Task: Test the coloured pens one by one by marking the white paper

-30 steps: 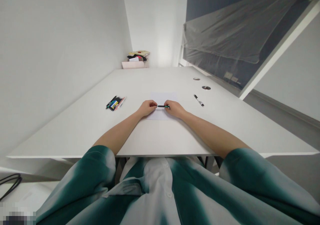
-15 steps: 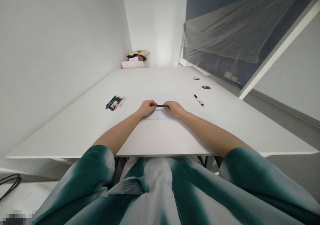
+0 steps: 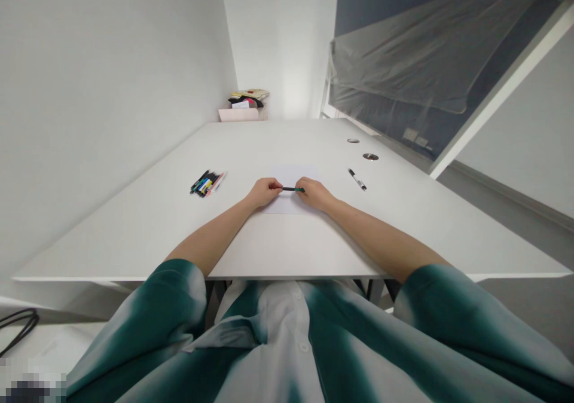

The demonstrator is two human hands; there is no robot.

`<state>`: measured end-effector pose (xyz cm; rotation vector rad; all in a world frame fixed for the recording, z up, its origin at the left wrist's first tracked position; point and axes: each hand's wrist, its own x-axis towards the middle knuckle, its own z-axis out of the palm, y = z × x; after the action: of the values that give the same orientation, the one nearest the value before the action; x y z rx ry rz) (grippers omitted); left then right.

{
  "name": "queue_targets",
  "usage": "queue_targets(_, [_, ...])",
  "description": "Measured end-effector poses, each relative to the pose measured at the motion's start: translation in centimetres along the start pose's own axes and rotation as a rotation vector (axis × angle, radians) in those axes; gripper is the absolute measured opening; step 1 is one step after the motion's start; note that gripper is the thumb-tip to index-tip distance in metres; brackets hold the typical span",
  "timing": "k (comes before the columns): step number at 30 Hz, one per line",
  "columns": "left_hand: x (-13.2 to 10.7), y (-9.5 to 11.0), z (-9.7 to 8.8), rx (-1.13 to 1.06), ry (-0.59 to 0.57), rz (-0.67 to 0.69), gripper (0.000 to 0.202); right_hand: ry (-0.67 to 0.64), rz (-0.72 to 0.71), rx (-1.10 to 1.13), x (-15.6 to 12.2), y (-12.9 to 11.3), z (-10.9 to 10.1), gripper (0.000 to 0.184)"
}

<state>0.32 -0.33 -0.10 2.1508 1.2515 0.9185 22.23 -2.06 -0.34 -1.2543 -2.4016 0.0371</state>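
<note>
A slim dark pen with a green end (image 3: 293, 189) lies level across a white sheet of paper (image 3: 287, 207). My left hand (image 3: 266, 192) pinches its left end, and my right hand (image 3: 317, 195) grips its green end. Both hands rest on the paper's near part, and the fingers hide the pen's ends. To the left on the white table (image 3: 134, 235) lies a bundle of several pens and markers (image 3: 206, 183). A single black-and-white marker (image 3: 357, 179) lies to the right of the paper.
Two round metal grommets (image 3: 370, 156) are set in the table's right side. A pale pink box with cloth items (image 3: 238, 114) stands beyond the far end. A plastic-wrapped panel (image 3: 403, 62) leans at the right, a white wall runs along the left, and a black cable (image 3: 18, 325) lies low left.
My right hand has shifted slightly to the right along the pen. My left hand and the paper look unchanged.
</note>
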Motion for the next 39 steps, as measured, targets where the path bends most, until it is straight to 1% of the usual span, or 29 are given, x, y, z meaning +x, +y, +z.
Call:
queue_targets(3, [0.0, 0.0, 0.0, 0.008, 0.013, -0.005, 0.014, -0.050, 0.002, -0.051, -0.1, -0.4, -0.4, 0.023])
queue_targets(8, [0.1, -0.1, -0.1, 0.014, 0.017, 0.003, 0.015, -0.075, 0.049, -0.118, 0.0, -0.9, -0.5, 0.032])
queue_targets(11, [0.1, -0.3, -0.1, 0.025, 0.004, 0.022, 0.015, -0.078, 0.073, -0.109, 0.0, -1.1, -0.5, 0.028])
queue_targets(14, [0.1, -0.5, 0.0, 0.042, -0.008, 0.037, 0.016, -0.068, 0.107, -0.086, 0.0, -1.0, -0.6, 0.028])
queue_targets(16, [0.2, -0.6, 0.0, 0.052, -0.006, 0.038, 0.016, -0.070, 0.121, -0.081, 0.0, -0.9, -0.7, 0.025])
queue_targets(19, [0.2, -0.6, 0.0, 0.058, 0.002, 0.035, 0.016, -0.056, 0.083, -0.096, 0.0, -0.8, -0.8, 0.021])
queue_targets(22, [0.1, -0.5, -0.1, 0.052, 0.009, 0.038, 0.016, -0.053, 0.060, -0.133, 0.0, -1.0, -1.0, 0.026])
queue_targets(25, [0.0, -0.4, 0.0, 0.051, 0.008, 0.049, 0.016, -0.089, 0.086, -0.139, 0.0, -1.2, -1.2, 0.031])
queue_targets(28, [0.0, -0.4, 0.1, 0.064, 0.007, 0.056, 0.017, -0.094, 0.122, -0.109, -0.1, -1.3, -1.2, 0.028])
queue_targets(32, [0.1, -0.3, 0.1, 0.062, 0.023, 0.044, 0.024, -0.073, 0.151, -0.102, -0.1, -1.0, -1.1, 0.026])
queue_targets(35, [0.1, -0.1, 0.0, 0.083, 0.034, 0.006, 0.029, -0.050, 0.151, -0.105, 0.0, -0.9, -1.0, 0.024])
queue_targets(39, [0.0, 0.0, -0.1, 0.142, -0.028, -0.051, 0.039, -0.041, 0.152, -0.109, 0.1, -0.8, -1.0, 0.024])
